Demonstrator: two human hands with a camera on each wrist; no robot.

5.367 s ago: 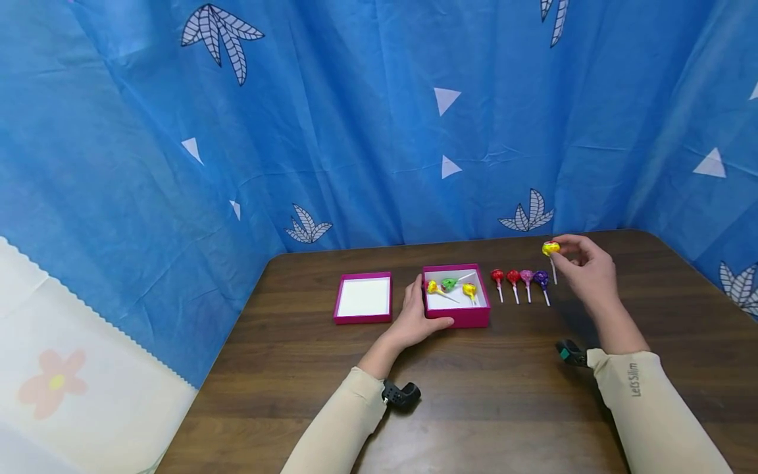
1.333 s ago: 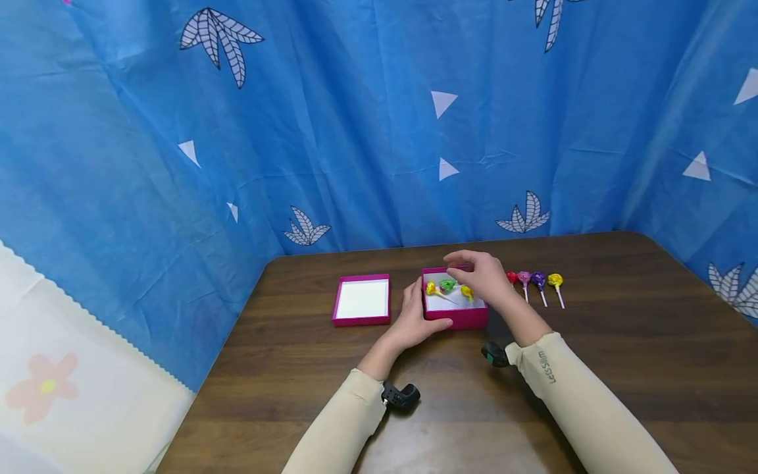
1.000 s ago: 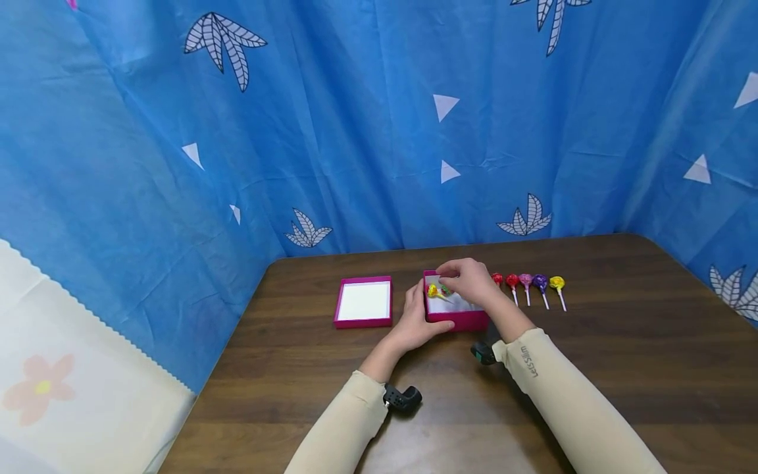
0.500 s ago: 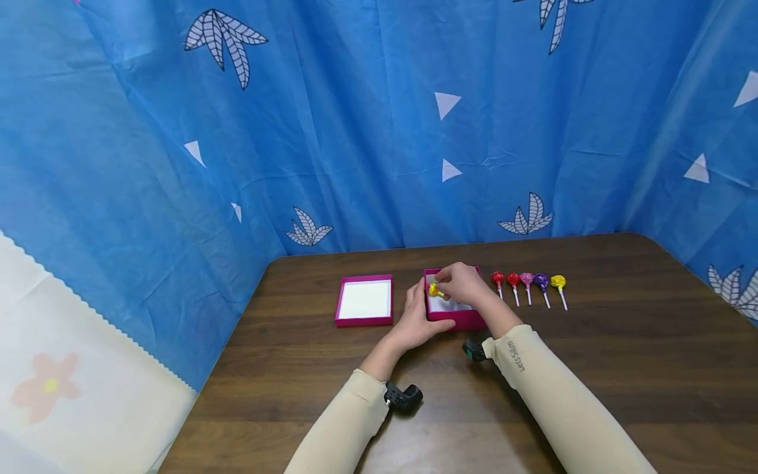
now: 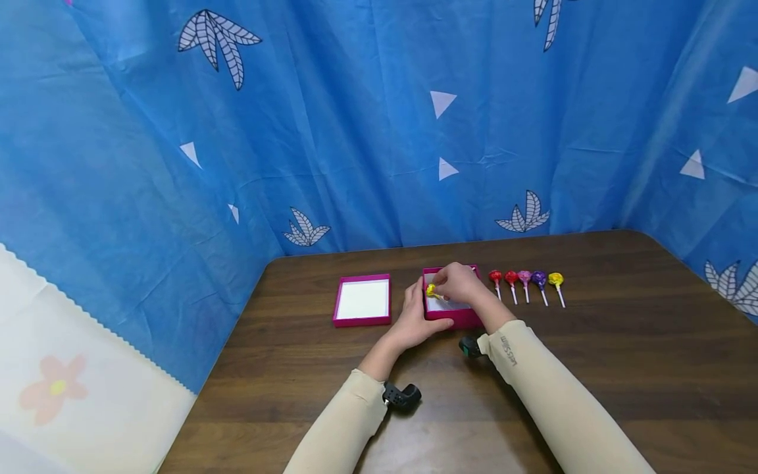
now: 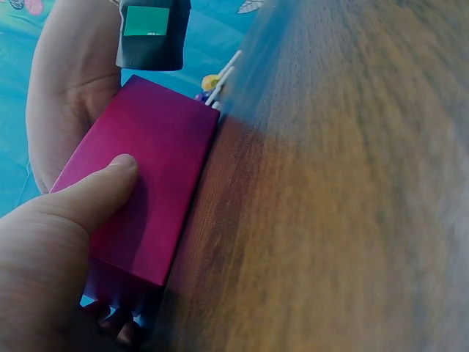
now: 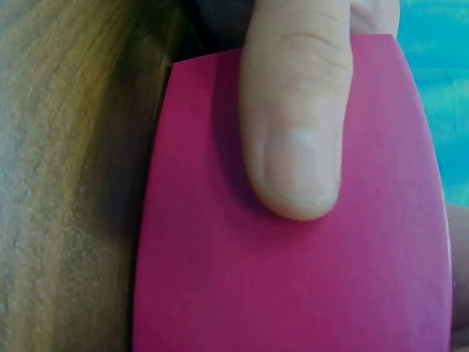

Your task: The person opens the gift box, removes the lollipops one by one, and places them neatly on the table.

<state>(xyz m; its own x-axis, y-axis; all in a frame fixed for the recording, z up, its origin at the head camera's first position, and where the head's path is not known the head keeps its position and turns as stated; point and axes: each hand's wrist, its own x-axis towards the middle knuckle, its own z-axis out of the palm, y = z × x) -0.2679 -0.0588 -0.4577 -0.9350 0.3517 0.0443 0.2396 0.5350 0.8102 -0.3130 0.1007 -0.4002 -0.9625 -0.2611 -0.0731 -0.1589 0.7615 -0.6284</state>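
An open pink box (image 5: 468, 320) with a white inside stands on the wooden table. My left hand (image 5: 411, 322) grips its near left corner, fingers along the left side. In the left wrist view its thumb lies flat against the pink front wall (image 6: 157, 191); the right wrist view shows that thumb (image 7: 300, 147) close up. My right hand (image 5: 462, 283) reaches into the box, thumb and fingertips pinching a yellow lollipop (image 5: 430, 289) by the left wall. The hand covers the box's other lollipops; a white stick end shows at the far right corner.
The box's shallow pink lid (image 5: 363, 299) lies inside up on the left. Right of the box stand in a row two red lollipops (image 5: 511, 278), a pink one (image 5: 524, 277), a purple one (image 5: 539, 278) and a yellow one (image 5: 556, 280). A blue curtain (image 5: 379, 131) hangs behind.
My right hand laid a yellow lollipop at the row's right end, then came back into the box and over to the yellow lollipop at its left. The left hand stayed on the box.
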